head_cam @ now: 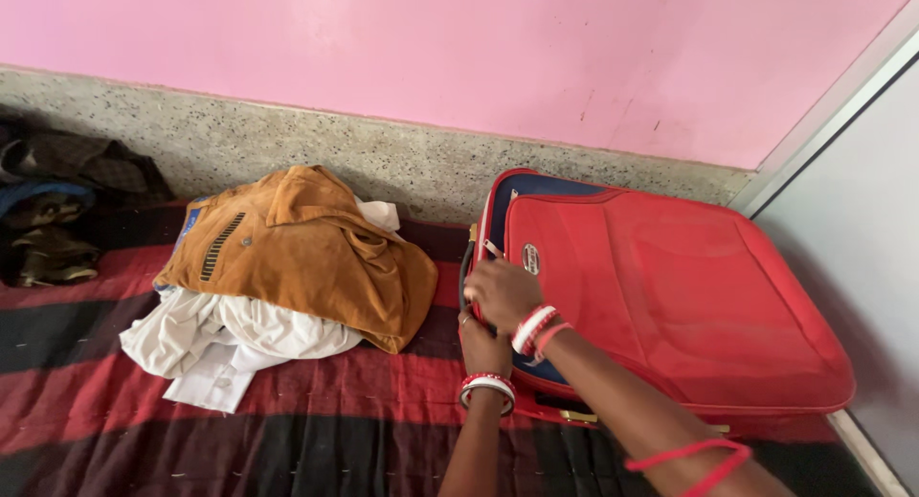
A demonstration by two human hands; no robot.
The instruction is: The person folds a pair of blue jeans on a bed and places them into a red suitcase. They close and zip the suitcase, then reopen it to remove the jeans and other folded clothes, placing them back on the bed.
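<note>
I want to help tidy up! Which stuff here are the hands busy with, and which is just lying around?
In use:
- red suitcase, gripped at its near end
- left hand
- right hand

Lying about:
- brown jacket
- white clothes under it
- dark clothes at the far left
- striped blanket

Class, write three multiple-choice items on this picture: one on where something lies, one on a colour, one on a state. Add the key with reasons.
1. Where does the heap of folded clothes lie?
A left of the red fabric suitcase
B on it
C inside it

2. What colour is the top garment?
A blue
B mustard brown
C green

3. How is the suitcase lid?
A wide open
B removed
C down

Key: A, the heap sits on the striped blanket beside the case; B, its cloth shows it; C, both the left hand and right hand press at its closed edge.
</note>
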